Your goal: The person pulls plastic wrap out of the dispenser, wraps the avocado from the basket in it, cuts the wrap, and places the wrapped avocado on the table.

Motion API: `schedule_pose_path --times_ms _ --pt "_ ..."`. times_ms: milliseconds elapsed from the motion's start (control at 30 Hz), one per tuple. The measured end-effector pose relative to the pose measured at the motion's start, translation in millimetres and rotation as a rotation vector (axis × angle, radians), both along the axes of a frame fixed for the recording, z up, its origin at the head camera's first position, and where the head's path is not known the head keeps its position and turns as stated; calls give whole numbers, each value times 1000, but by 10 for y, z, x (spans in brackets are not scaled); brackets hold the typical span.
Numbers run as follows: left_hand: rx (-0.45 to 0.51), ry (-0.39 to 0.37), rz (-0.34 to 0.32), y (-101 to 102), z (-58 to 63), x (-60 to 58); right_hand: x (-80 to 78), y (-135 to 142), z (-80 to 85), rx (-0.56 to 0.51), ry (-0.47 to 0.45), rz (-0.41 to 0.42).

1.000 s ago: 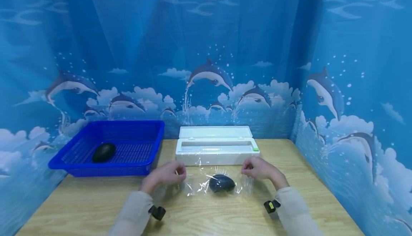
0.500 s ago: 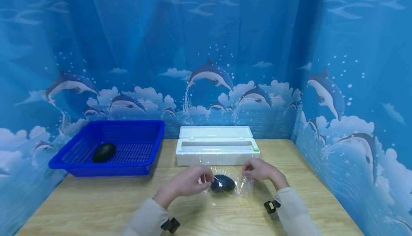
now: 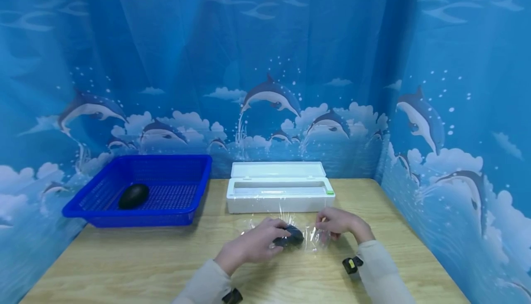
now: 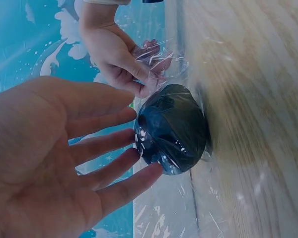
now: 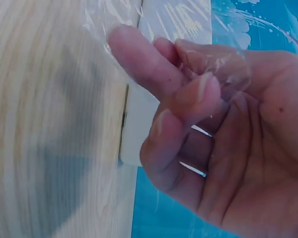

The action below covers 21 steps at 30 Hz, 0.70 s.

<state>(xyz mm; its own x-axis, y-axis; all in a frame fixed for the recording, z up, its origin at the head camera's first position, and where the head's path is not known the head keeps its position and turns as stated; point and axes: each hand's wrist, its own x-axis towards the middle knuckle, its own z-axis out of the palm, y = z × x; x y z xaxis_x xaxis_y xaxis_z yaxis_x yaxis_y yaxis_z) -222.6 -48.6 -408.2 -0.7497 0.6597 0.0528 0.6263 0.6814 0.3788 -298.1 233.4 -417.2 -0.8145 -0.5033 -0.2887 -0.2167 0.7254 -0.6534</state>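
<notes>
A dark, oval fruit that looks like an avocado (image 3: 295,236) lies on the table under clear plastic wrap (image 3: 313,238). My left hand (image 3: 256,243) reaches over its left side. In the left wrist view, the fingers extend, spread, with their tips against the wrapped avocado (image 4: 174,130). To the right, my right hand (image 3: 341,223) holds the edge of the wrap between thumb and fingers. The right wrist view shows the film (image 5: 226,69) bunched over the curled fingers (image 5: 188,96).
Behind the hands, a white plastic wrap dispenser box (image 3: 280,203) stands with its lid raised. At the left, a blue basket (image 3: 145,219) contains another dark oval fruit (image 3: 134,196). The wooden table (image 3: 103,267) meets a blue dolphin-print curtain (image 3: 265,41) at its back edge.
My left hand has moved right from the wrap's left edge onto the avocado, its fingers opening out. The right hand stays near its place, shifted slightly right, still holding the wrap.
</notes>
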Motion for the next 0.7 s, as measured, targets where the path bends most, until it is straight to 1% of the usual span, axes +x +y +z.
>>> schedule_pose_path --times_ms 67,200,333,433,500,567,633,700 --pt "0 9 6 8 -7 7 -1 27 5 7 12 -2" --pt "-6 13 17 14 -28 7 -12 78 -12 11 71 -6" --pt "-6 4 27 11 -50 -3 -33 123 -38 27 125 -55" --pt "-1 3 31 7 -55 -7 -45 165 -30 33 172 -76" --pt "5 3 32 4 -53 -6 -46 183 -1 30 238 -64" --pt "8 4 36 0 -56 -8 -38 169 55 34 333 -48" --pt "15 0 41 -6 -61 -14 -11 109 131 27 416 -35" --pt "21 2 45 -11 -66 -23 34 0 214 14 474 -10"
